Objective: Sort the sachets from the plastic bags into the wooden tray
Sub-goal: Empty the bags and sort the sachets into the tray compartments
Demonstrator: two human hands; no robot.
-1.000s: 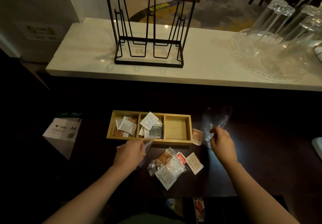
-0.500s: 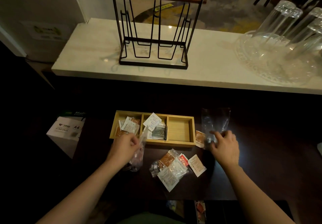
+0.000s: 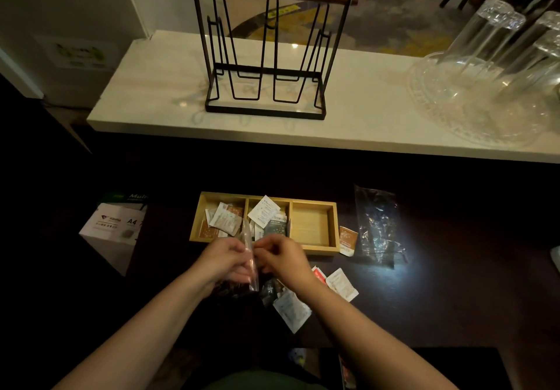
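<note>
A wooden tray [image 3: 333,226] with three compartments lies on the dark table. Its left and middle compartments hold sachets [image 3: 225,221]; the right one is bare. My left hand [image 3: 225,260] and my right hand [image 3: 283,260] meet just in front of the tray, both gripping a clear plastic bag [image 3: 249,244] that stands upright between them, its lower part dark with contents. Loose sachets [image 3: 292,310] lie under and right of my right wrist. An empty plastic bag [image 3: 377,227] lies flat to the right of the tray, with a brown sachet [image 3: 347,239] beside it.
A white A4 paper box [image 3: 113,229] sits left of the table. Behind, a pale counter [image 3: 151,86] carries a black wire rack [image 3: 266,56] and a glass tray with upturned glasses [image 3: 485,86].
My right hand left the empty bag on the right and came across to the left hand. Both hands now hold the bag that the left hand lifted.
</note>
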